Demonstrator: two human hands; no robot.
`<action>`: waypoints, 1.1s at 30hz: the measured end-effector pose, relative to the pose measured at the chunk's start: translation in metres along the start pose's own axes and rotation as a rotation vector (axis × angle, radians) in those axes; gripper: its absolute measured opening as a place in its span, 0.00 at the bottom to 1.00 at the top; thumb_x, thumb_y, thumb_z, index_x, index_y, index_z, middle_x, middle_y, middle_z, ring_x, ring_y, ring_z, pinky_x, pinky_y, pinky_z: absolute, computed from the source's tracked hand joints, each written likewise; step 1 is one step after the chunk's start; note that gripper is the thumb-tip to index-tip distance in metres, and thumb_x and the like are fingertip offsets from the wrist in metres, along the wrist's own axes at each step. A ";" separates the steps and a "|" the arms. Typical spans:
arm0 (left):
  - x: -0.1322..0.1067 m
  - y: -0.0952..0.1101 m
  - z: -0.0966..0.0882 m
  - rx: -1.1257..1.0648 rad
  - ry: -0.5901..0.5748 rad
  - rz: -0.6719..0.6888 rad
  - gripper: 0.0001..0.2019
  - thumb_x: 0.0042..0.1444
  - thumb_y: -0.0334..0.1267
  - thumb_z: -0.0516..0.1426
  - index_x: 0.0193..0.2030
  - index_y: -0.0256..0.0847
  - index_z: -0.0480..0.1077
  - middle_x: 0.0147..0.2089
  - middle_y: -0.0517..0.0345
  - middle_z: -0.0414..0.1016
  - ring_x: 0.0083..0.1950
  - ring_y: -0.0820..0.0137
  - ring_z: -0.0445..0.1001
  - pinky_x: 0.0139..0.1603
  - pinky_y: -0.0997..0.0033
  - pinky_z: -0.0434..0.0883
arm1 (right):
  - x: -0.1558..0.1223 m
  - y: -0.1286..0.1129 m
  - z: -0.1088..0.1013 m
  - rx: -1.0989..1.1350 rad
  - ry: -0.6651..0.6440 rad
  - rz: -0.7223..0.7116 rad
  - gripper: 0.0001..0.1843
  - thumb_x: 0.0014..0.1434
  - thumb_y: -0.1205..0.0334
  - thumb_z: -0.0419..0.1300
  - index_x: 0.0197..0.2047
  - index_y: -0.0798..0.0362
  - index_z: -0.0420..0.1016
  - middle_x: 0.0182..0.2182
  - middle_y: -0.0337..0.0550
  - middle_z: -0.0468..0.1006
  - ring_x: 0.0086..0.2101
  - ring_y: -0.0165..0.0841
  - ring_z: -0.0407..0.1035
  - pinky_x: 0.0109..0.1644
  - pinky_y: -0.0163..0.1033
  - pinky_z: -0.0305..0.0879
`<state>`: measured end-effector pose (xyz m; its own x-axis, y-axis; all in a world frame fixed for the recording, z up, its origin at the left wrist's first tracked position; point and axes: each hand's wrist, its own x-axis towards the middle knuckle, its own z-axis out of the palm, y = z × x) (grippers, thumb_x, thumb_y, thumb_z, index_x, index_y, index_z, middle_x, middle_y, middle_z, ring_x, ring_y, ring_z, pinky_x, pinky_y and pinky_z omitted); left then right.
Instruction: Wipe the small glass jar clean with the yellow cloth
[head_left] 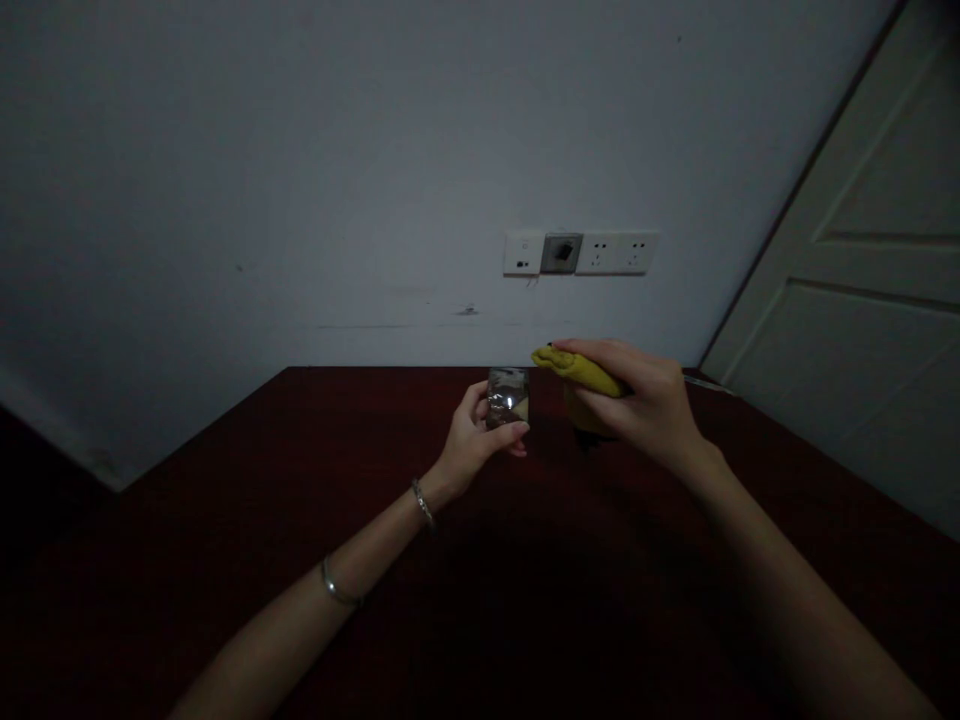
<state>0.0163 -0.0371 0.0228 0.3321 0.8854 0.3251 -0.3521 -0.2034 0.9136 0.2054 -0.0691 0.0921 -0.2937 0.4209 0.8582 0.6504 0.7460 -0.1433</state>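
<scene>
My left hand (480, 430) is closed around a small, shiny dark box-shaped object (508, 397), thumb along its lower edge and fingers behind it. Its glossy face catches a bright reflection; I cannot make out what kind of thing it is. To the right, my right hand (637, 395) grips a folded yellow cloth (581, 371) between thumb and fingers. Part of the cloth hangs below the hand in shadow, with a dark edge. A small gap separates the cloth from the shiny object. Both hands are held above the dark red table.
The dark red tabletop (337, 430) meets a pale wall (337, 180) at its far edge. A row of wall sockets and switches (613, 254) is set in the wall above. A white panelled door (870, 290) stands at the right. The light is dim.
</scene>
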 end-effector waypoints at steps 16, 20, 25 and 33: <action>0.001 0.005 0.008 -0.036 -0.026 -0.026 0.30 0.42 0.42 0.66 0.51 0.40 0.62 0.41 0.53 0.72 0.34 0.71 0.74 0.31 0.74 0.74 | -0.006 -0.008 0.014 0.308 -0.343 0.072 0.42 0.49 0.57 0.66 0.64 0.43 0.52 0.63 0.50 0.56 0.61 0.46 0.54 0.62 0.57 0.55; 0.001 0.008 0.011 -0.040 -0.051 -0.091 0.30 0.43 0.44 0.66 0.52 0.39 0.62 0.45 0.50 0.71 0.38 0.66 0.74 0.29 0.71 0.75 | -0.008 -0.003 0.023 0.303 -0.267 0.044 0.42 0.47 0.59 0.67 0.62 0.45 0.52 0.57 0.50 0.61 0.57 0.44 0.59 0.60 0.55 0.58; 0.001 0.007 0.010 0.017 -0.045 -0.097 0.30 0.44 0.46 0.65 0.52 0.38 0.62 0.44 0.49 0.72 0.35 0.68 0.75 0.27 0.72 0.75 | -0.009 -0.001 0.028 0.287 -0.247 0.046 0.44 0.45 0.62 0.66 0.63 0.46 0.51 0.56 0.50 0.61 0.55 0.44 0.60 0.59 0.54 0.59; 0.004 0.002 0.005 0.050 -0.090 0.057 0.34 0.39 0.51 0.67 0.51 0.36 0.66 0.52 0.44 0.71 0.54 0.57 0.70 0.50 0.62 0.71 | -0.010 -0.001 0.030 0.394 -0.165 0.250 0.49 0.42 0.61 0.68 0.64 0.48 0.50 0.56 0.52 0.64 0.53 0.45 0.64 0.57 0.54 0.61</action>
<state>0.0208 -0.0360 0.0270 0.3913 0.8310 0.3953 -0.3289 -0.2749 0.9035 0.1868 -0.0585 0.0686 -0.2903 0.6646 0.6885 0.4105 0.7364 -0.5377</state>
